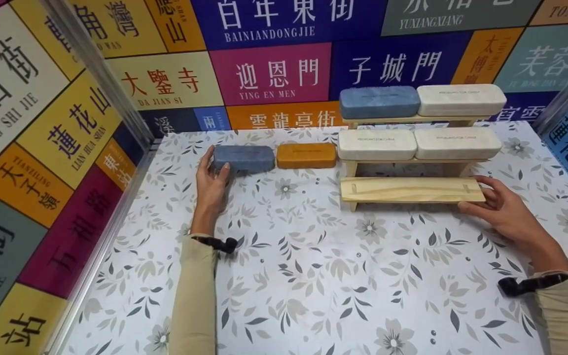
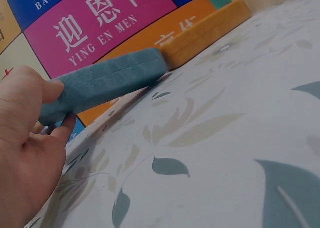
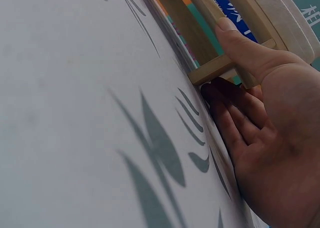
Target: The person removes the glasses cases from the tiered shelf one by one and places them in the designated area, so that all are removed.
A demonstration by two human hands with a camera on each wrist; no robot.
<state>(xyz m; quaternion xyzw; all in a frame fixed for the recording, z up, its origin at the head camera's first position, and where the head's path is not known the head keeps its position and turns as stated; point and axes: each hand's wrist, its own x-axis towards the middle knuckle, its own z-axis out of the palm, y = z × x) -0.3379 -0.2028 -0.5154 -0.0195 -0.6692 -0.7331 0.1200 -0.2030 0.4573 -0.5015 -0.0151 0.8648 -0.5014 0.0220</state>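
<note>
At wht floral tbl (image 1: 313,291) by multicol. sign-print wall (image 1: 271,74), my L hand (image 1: 211,181) grips oblong, rounded blue box (image 1: 245,158); R hand (image 1: 506,209) grips pale-wood stand (image 1: 412,190).

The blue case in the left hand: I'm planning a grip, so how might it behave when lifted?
The blue case probably stays stiff: its straight edges show no sag. Its flat, boxy sides make rolling unlikely. Since the left hand grips only one end, the far end may dip during lifting.
</note>
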